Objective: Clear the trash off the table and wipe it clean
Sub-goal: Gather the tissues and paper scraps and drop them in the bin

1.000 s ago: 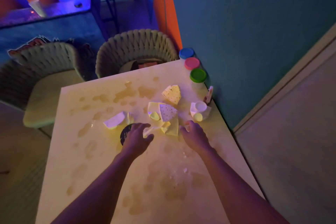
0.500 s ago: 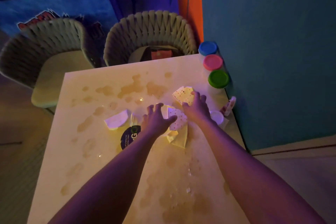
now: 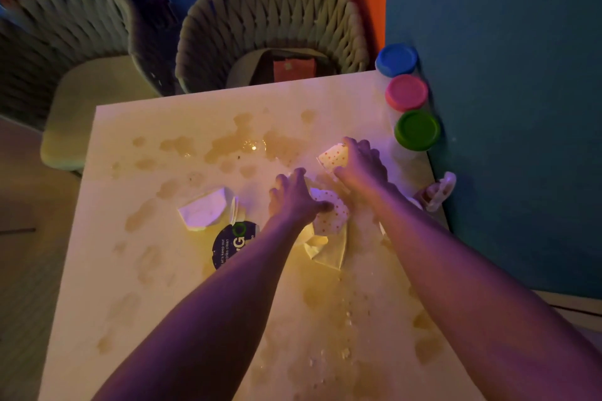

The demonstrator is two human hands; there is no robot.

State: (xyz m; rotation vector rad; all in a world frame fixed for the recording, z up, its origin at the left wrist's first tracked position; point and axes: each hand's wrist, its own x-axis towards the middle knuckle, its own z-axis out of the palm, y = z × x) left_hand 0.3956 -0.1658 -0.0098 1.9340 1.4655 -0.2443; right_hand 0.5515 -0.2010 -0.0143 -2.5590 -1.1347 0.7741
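Both hands have moved forward since a second ago, from the near scraps to the far ones. Right hand (image 3: 360,166) now curls its fingers round a dotted paper piece (image 3: 333,156) toward the bench's (image 3: 130,270) far right. Left hand (image 3: 293,198) presses spread fingers onto a second dotted piece (image 3: 330,215), thumb on it; real grip unclear. White scrap (image 3: 203,210), black round lid (image 3: 229,244) and yellow wrapper (image 3: 329,249) remain on the bench, with brown spills all over. Trash pickup is just beginning; wiping not started.
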